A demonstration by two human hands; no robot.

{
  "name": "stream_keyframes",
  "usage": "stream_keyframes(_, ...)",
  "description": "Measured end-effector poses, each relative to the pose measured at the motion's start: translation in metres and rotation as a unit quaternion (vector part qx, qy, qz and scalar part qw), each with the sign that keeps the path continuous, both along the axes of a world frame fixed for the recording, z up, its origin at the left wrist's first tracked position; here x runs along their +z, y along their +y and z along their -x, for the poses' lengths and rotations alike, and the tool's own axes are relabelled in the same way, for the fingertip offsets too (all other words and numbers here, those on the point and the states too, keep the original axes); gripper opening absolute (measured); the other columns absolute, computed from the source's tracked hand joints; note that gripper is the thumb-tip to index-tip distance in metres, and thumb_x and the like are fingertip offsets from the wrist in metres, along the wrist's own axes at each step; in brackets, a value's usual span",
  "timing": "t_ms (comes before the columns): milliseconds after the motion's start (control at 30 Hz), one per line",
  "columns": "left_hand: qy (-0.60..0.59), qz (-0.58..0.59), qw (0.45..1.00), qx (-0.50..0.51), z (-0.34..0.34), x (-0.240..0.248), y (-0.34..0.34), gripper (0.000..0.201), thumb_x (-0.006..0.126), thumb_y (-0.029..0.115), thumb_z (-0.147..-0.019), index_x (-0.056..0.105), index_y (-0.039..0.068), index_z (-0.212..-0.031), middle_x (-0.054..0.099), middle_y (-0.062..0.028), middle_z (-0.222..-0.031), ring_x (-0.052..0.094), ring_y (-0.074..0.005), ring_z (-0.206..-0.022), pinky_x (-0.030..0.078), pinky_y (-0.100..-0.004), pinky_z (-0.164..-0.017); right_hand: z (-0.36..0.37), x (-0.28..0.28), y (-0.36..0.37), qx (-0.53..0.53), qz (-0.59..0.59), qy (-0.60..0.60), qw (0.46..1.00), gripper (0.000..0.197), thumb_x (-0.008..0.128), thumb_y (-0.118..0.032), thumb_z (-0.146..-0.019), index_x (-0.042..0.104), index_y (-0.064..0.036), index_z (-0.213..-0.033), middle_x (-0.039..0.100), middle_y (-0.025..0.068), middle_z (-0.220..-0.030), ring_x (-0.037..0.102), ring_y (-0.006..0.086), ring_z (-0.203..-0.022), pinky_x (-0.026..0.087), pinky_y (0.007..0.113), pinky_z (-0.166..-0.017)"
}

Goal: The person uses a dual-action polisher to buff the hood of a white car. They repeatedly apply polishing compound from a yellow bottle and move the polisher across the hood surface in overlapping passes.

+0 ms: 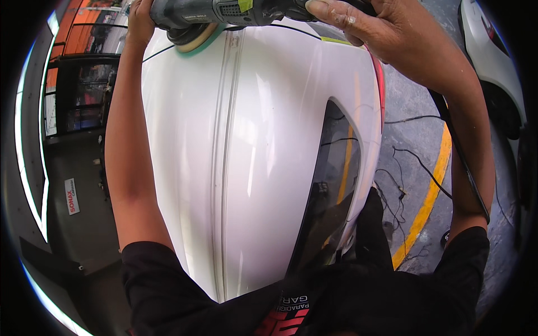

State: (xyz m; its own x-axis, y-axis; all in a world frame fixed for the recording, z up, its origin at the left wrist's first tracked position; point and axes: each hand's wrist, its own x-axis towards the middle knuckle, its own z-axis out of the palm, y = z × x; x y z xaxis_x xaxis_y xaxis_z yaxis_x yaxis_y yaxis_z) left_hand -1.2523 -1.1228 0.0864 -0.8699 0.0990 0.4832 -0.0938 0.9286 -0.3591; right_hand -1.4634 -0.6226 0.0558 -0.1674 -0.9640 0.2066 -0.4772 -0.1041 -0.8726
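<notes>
A dark grey power polisher (190,12) with a strip of green tape spans the top of the view. Its round pad (196,40), cream with a teal rim, rests on the white car roof (269,112) at the far left. My left hand (141,21) grips the polisher's head end, its fingers partly cut off by the upper edge. At the rear handle, my right hand (364,21) is closed, thumb lying along the top. A black power cord (459,151) hangs down across my right forearm.
A grooved roof seam (224,140) runs lengthwise, with a dark side window (330,185) to its right. More black cable (423,168) lies on the grey floor beside a yellow line (428,207). Another white car (487,50) stands at far right; a dark wall (78,168) is at left.
</notes>
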Motion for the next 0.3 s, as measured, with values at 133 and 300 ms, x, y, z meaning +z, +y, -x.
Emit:
stream_keyframes(133, 0.000, -0.053, 0.998, -0.030, 0.038, 0.002, 0.066, 0.026, 0.053, 0.006, -0.099, 0.072, -0.002, -0.115, 0.075, -0.0214, -0.112, 0.069, -0.0376, -0.112, 0.051, -0.0423, -0.101, 0.005, 0.018, 0.018, -0.006, -0.028, -0.029, 0.999, 0.049, 0.061, -0.020, -0.110, 0.055, 0.0079, -0.150, 0.077, 0.0183, -0.117, 0.070, 0.0193, -0.099, 0.056, 0.033, -0.091)
stream_keyframes(300, 0.038, -0.431, 0.901, 0.025, -0.027, 0.006, 0.152, 0.032, 0.053, 0.018, -0.099, 0.077, -0.004, -0.102, 0.078, -0.0171, -0.107, 0.072, -0.0290, -0.106, 0.051, -0.0389, -0.100, -0.036, 0.014, 0.069, 0.043, 0.047, -0.130, 0.989, 0.069, 0.064, -0.028, -0.108, 0.034, 0.0005, -0.163, 0.045, 0.0241, -0.157, 0.046, 0.0314, -0.145, 0.035, 0.040, -0.122)
